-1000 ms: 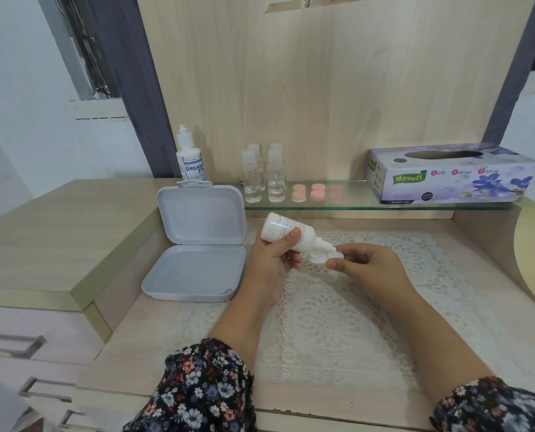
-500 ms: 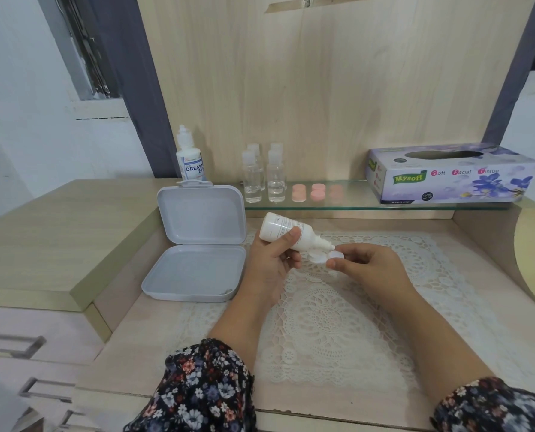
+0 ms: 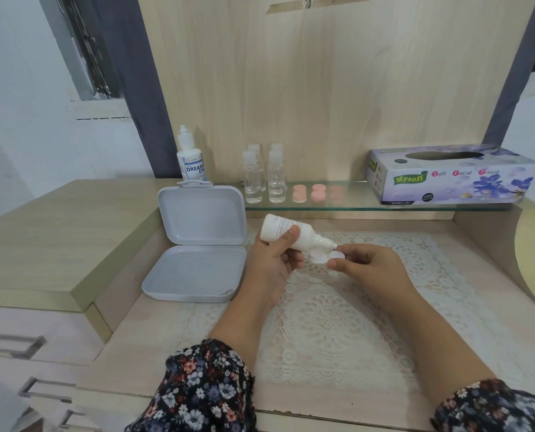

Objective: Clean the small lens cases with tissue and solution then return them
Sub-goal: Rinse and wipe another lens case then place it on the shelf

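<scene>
Above the lace mat (image 3: 338, 322), the left hand (image 3: 272, 263) is gripping the tilted solution bottle (image 3: 288, 233), nozzle needing steady aim over the small lens case (image 3: 322, 257) the right hand (image 3: 366, 269) is pinching level.

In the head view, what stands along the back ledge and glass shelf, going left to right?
Labelled solution bottle → clear small bottles → pink lens cases → tissue box.

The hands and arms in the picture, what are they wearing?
Both arms wear dark sleeves printed with little flowers in white, pink and blue, pushed back from the wrists. The left hand and right hand are bare: no gloves, rings, watch or bracelet can be seen.
</scene>
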`<state>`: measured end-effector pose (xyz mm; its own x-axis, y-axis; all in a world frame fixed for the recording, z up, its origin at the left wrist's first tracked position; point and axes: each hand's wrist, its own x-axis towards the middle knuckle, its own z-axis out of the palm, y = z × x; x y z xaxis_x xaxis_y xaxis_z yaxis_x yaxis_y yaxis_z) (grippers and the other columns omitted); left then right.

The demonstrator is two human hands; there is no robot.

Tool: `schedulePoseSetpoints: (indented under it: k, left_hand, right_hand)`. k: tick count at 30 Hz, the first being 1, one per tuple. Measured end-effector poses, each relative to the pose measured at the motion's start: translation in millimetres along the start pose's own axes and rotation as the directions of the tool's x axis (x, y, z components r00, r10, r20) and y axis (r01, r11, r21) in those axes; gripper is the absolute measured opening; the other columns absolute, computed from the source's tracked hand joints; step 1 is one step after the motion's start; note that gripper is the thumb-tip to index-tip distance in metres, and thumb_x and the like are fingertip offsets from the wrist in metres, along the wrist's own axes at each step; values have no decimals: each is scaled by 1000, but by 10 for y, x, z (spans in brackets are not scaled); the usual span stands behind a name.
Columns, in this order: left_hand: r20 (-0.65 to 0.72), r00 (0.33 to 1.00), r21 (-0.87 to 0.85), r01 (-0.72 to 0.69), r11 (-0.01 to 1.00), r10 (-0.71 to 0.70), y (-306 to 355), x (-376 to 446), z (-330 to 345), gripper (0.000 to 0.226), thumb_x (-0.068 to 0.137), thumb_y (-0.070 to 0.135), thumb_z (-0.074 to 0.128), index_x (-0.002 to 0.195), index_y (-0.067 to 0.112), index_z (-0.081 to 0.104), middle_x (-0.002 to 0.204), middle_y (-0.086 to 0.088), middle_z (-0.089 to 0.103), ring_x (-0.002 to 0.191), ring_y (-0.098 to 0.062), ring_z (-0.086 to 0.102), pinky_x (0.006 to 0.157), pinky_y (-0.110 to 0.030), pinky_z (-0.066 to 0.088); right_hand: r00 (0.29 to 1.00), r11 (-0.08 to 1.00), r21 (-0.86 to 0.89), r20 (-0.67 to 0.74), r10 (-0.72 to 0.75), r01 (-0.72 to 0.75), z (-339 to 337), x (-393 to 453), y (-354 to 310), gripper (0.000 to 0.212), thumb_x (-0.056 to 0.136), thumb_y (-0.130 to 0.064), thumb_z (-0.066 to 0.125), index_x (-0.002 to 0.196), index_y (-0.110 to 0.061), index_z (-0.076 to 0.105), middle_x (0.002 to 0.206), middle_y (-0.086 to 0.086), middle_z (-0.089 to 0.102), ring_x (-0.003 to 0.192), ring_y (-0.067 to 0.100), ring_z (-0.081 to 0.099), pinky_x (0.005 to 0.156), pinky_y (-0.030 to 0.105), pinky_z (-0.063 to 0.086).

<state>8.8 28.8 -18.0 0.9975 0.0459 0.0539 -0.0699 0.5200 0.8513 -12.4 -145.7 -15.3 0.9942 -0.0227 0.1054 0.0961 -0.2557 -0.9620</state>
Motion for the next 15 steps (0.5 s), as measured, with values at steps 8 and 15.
schedulePoseSetpoints:
  k: [8, 15]
  left_hand:
    - [-119, 991, -159, 48, 986, -67, 39, 20, -5, 51, 86, 18, 69, 129, 14, 42, 83, -10, 61, 53, -12, 56, 49, -24, 51]
    - [-135, 975, -345, 120, 931, -176, 71, 29, -32, 43, 82, 32, 70, 113, 4, 58, 86, -12, 62, 56, -11, 58, 50, -20, 53]
  right_hand:
    - [1000, 994, -101, 5, 28, -27, -9, 34, 64, 21, 76, -25, 80, 97, -24, 75, 83, -6, 73, 80, 9, 68, 70, 19, 48]
    - [998, 969, -242, 8, 63, -60, -22, 64, 124, 28, 77, -33, 78, 104, -25, 73, 89, -11, 71, 84, 4, 64, 73, 22, 46]
